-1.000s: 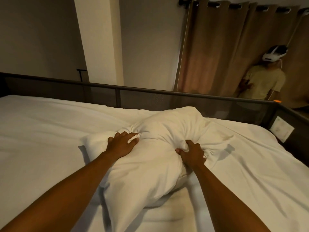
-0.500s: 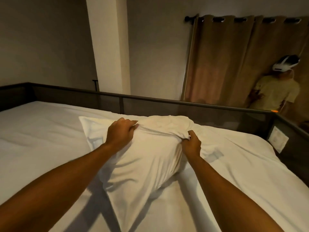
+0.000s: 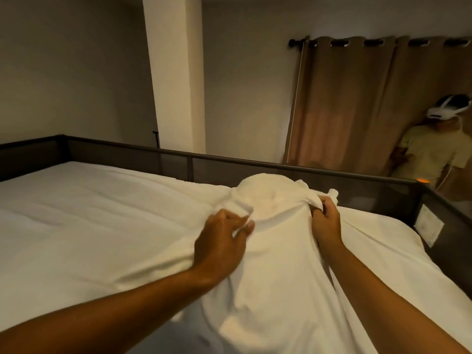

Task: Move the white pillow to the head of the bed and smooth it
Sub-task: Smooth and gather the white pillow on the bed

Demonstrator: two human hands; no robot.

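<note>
The white pillow [image 3: 275, 264] hangs lifted over the white bed [image 3: 89, 226], its upper end bunched near the dark bed rail [image 3: 255, 166]. My left hand [image 3: 222, 241] pinches a fold of its cover on the left side. My right hand [image 3: 325, 221] clutches a gathered corner of the cover on the right. The pillow's lower end drops between my forearms and hides the sheet beneath it.
A dark frame runs along the far side and right side of the bed. Behind it stand a pale wall column [image 3: 176, 72], brown curtains [image 3: 357, 103], and another person [image 3: 431, 154] wearing a white headset at the far right.
Both hands have carried the pillow up and farther across the bed toward the rail. Its top end has bunched tighter, and the view has swung left.
</note>
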